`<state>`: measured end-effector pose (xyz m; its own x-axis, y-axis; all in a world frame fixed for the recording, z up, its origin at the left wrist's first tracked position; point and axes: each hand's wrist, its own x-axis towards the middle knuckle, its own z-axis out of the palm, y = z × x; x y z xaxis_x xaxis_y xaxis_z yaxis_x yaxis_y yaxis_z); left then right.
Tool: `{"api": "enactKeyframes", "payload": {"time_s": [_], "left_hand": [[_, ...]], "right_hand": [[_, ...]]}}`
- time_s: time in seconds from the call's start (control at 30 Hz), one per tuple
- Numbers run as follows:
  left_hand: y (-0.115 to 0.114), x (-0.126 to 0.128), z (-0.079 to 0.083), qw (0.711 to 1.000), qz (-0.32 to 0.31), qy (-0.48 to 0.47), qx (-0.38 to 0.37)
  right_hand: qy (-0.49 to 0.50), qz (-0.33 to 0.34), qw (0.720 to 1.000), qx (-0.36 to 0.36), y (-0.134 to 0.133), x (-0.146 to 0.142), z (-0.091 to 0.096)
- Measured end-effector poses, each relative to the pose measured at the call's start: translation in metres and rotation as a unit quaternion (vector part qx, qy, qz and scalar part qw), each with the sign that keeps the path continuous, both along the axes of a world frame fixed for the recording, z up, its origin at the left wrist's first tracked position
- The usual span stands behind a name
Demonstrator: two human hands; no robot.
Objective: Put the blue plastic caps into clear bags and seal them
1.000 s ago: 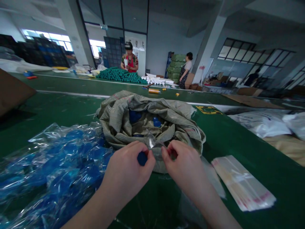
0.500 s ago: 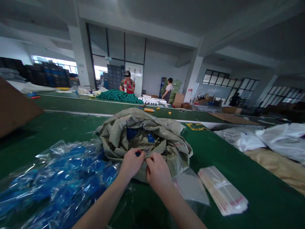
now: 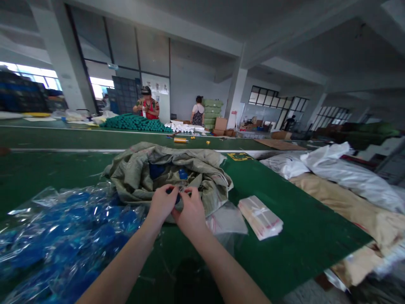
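Observation:
My left hand (image 3: 162,203) is closed, pinching a small dark blue object (image 3: 175,195) whose kind I cannot make out. My right hand (image 3: 192,210) meets it from the right, its fingers bent and closed at the object's edge; a bit of clear film seems to show above them. Both hands are over the near rim of a grey-green woven sack (image 3: 133,179), rolled open, with a blue piece (image 3: 182,173) and darker blue ones inside. To the left lies a heap of clear plastic bags with blue items (image 3: 79,228) in them. Right of my hands lies a loose clear bag (image 3: 226,219).
A banded stack of clear bags (image 3: 261,216) lies on the green table (image 3: 303,236). White and tan sacks (image 3: 341,198) line its right side. Across the table, a co-worker (image 3: 147,103) stands behind a pile of green rolls (image 3: 133,123); another person (image 3: 198,112) stands farther back.
The view has swung right, so the scene sits farther left. My hands stay together over the sack's rim, and more of the dark blue object shows between them.

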<state>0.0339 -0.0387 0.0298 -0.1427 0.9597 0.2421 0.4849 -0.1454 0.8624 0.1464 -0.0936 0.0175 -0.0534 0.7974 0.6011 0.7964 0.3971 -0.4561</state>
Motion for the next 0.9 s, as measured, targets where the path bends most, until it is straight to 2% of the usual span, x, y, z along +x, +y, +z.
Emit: {"api": "enactKeyframes", "payload": {"time_s": [0.13, 0.23, 0.37, 0.5, 0.63, 0.73, 0.9], "left_hand": [[0.003, -0.004, 0.006, 1.0, 0.007, 0.0, -0.007], [0.007, -0.007, 0.008, 1.0, 0.013, 0.019, -0.012], [0.007, -0.01, 0.011, 0.999, -0.007, 0.043, -0.02], [0.002, -0.013, 0.018, 0.996, -0.025, 0.089, -0.013], [-0.003, -0.015, 0.021, 0.992, -0.032, 0.125, -0.007], [-0.006, -0.015, 0.02, 0.987, -0.037, 0.156, 0.007], [-0.009, -0.01, 0.012, 0.975, -0.029, 0.219, 0.02]], "right_hand": [[0.023, 0.026, 0.997, 0.072, -0.006, 0.009, -0.003], [0.063, 0.041, 0.994, 0.074, -0.006, 0.016, -0.004], [0.155, 0.073, 0.985, 0.02, -0.001, 0.025, -0.008], [0.26, 0.097, 0.959, -0.064, 0.01, 0.033, -0.012], [0.326, 0.085, 0.936, -0.101, 0.02, 0.038, -0.013], [0.291, 0.047, 0.952, -0.084, 0.021, 0.039, -0.012], [0.147, -0.025, 0.989, 0.002, 0.015, 0.035, -0.007]]}}
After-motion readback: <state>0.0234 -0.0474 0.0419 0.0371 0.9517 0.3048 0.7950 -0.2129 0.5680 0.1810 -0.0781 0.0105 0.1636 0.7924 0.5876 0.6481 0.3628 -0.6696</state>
